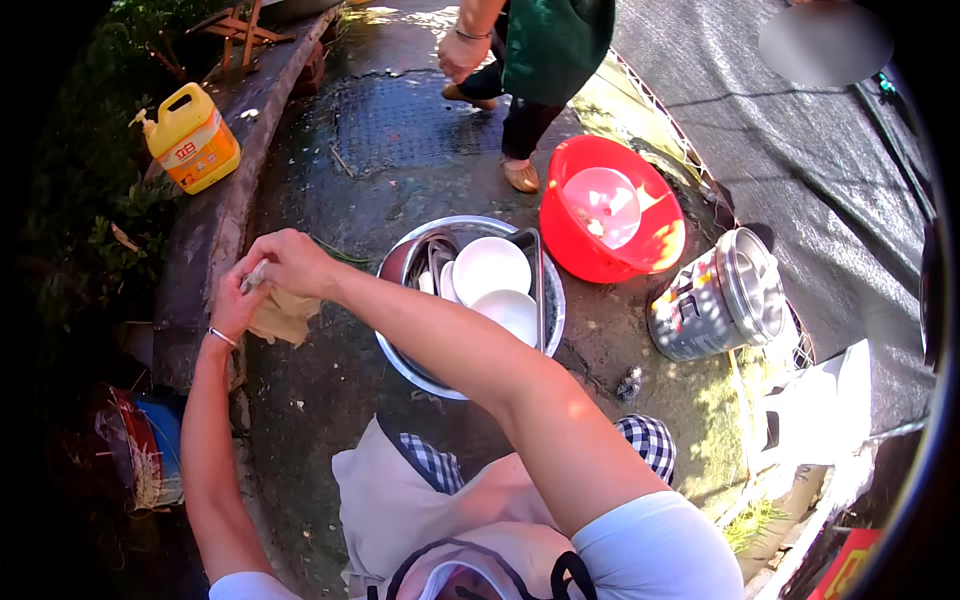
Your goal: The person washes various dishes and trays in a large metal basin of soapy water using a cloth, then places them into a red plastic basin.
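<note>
My left hand (238, 296) and my right hand (289, 259) meet at the left, both gripping a wet beige cloth (285, 319) that hangs below them over the ground. To the right of my hands, a round metal basin (559, 319) stands on the wet ground. It holds white bowls or plates (491, 270), a metal tray (536, 247) and other metalware, partly hidden by my right forearm.
A red plastic basin (570, 247) and a grey bucket (690, 311) stand at the right. A yellow detergent jug (193, 142) sits on the left ledge (247, 150). Another person (525, 82) stands ahead. A white plastic stool (817, 412) is at far right.
</note>
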Tool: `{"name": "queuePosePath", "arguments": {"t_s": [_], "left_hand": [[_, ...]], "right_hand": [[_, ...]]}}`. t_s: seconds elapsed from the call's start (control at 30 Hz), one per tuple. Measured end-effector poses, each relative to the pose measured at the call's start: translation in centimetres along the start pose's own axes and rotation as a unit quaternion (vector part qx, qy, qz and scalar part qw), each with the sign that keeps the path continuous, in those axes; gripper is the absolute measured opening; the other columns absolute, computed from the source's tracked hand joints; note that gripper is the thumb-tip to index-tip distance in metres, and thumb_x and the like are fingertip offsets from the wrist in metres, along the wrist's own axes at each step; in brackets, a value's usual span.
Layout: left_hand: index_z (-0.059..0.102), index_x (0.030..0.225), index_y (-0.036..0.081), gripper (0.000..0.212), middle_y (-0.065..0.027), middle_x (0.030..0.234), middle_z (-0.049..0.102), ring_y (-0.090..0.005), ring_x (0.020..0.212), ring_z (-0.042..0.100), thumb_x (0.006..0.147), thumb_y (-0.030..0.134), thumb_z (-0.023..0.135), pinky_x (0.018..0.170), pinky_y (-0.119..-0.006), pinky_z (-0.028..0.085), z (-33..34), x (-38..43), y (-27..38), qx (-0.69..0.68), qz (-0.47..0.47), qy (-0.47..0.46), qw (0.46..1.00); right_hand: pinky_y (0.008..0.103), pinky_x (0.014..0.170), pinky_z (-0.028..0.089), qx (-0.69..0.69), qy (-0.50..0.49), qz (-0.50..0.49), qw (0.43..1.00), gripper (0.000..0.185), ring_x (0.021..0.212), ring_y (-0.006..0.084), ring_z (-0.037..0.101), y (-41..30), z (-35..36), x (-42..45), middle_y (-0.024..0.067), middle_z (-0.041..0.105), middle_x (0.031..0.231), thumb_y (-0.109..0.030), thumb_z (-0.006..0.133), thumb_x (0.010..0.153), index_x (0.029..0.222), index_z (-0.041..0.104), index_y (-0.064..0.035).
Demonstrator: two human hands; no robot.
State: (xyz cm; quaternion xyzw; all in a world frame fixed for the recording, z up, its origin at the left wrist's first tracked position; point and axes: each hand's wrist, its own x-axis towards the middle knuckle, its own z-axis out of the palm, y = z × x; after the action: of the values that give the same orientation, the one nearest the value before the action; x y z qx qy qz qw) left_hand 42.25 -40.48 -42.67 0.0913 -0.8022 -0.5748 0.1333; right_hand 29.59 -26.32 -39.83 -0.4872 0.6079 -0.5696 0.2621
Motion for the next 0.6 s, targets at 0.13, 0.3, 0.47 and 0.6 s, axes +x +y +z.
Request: {"name": "queuePosePath", "arguments": {"t_s": [0.13,0.3,0.47,0.6], "left_hand": [[0.063,0.1,0.002,0.017,0.0037,0.089,0.06,-0.0054,0.082,0.052,0.091,0.016,0.062,0.074,-0.023,0.044,-0.2,0.6,-0.8,0.082,-0.081,0.028,0.993],[0.064,0.102,0.002,0.021,0.0019,0.092,0.061,-0.0063,0.086,0.053,0.092,0.02,0.062,0.078,-0.024,0.044,-0.9,0.7,-3.5,0.059,-0.12,0.086,0.987],[0.064,0.106,0.001,0.028,-0.001,0.098,0.063,-0.0092,0.089,0.055,0.09,0.024,0.064,0.082,-0.025,0.044,-1.5,0.7,-8.6,0.043,-0.124,0.162,0.978],[0.063,0.114,0.001,0.043,-0.0047,0.105,0.065,-0.0129,0.094,0.058,0.087,0.034,0.067,0.086,-0.027,0.045,-4.0,-0.4,-12.0,0.028,-0.157,0.271,0.949]], "right_hand": [[0.0357,0.082,0.05,-0.127,0.026,-0.047,0.99,0.038,0.089,0.0258,0.062,-3.6,-5.3,-5.0,0.0146,0.056,0.107,-0.013,0.068,0.078,0.113,0.056,-0.0035],[0.0293,0.076,0.051,-0.155,0.159,-0.041,0.974,0.025,0.086,0.0147,0.062,-5.6,-22.5,-20.8,0.0104,0.061,0.102,-0.009,0.064,0.084,0.108,0.06,-0.0026],[0.0249,0.069,0.051,-0.267,0.503,0.194,0.799,0.025,0.077,0.0131,0.062,-6.7,-42.8,-44.7,0.0082,0.066,0.09,-0.006,0.063,0.082,0.105,0.061,0.0016],[0.0312,0.077,0.05,-0.391,0.463,0.484,0.631,0.043,0.08,0.0198,0.063,-7.1,-53.8,-62.3,0.0164,0.066,0.091,-0.014,0.072,0.072,0.108,0.06,0.0062]]}}
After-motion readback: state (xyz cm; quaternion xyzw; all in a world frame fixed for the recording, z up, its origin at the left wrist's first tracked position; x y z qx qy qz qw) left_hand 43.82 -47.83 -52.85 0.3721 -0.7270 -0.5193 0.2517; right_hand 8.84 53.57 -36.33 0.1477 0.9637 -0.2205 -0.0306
